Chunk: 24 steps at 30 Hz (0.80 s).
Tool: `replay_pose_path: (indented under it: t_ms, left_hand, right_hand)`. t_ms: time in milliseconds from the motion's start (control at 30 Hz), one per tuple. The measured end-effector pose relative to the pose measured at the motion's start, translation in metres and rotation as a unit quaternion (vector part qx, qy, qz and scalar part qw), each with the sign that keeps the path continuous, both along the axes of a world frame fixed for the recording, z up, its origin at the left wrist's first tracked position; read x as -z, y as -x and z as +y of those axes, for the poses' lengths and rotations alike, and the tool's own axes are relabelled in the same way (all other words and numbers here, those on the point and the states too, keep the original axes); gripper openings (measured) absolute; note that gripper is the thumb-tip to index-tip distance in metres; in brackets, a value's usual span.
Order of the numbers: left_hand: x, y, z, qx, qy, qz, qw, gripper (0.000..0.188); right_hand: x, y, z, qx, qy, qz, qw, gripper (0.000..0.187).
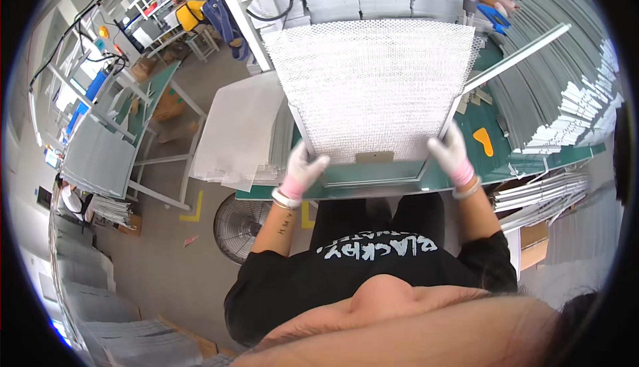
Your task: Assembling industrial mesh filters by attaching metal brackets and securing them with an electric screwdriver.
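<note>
Mesh sheet [373,87] between both hands [301,170] [456,157]; black shirt [266,294] bears white lettering [384,247].

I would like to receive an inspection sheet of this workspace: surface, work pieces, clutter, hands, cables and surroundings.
Surface: green table, partly covered.
Work pieces: pale mesh over a frame, whose near bar shows.
Clutter: yellow tool right of the mesh.
Hands: left hand at the frame's left side, right hand at its right; both gloved, grip unclear.
Cables: black cable beyond the mesh's far left corner.
Surroundings: fan on the floor, left; person in yellow, far left.
</note>
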<state>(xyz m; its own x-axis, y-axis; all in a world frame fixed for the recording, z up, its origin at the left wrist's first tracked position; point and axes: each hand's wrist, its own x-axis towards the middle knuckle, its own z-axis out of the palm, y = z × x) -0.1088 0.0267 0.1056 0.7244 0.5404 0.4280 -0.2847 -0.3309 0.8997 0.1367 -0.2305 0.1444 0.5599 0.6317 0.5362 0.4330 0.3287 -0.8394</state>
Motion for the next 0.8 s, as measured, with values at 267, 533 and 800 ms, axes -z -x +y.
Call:
replay_pose_path:
  t_ms: [267,533,800]
  left_hand:
    - [-0.1,-0.016,-0.011,-0.045,0.105,-0.154,0.982,0.023]
    - [-0.011,0.003,-0.012,-0.049,0.049,-0.142,0.987,0.03]
    - [-0.036,0.017,-0.004,-0.006,0.054,-0.011,0.998,0.037]
  right_hand:
    - [-0.034,-0.016,0.016,0.089,-0.006,0.073,0.993,0.029]
    - [0.012,0.002,0.014,0.049,-0.009,0.016,0.999,0.031]
    - [0.0,-0.004,0.007,-0.019,0.027,0.07,0.997,0.035]
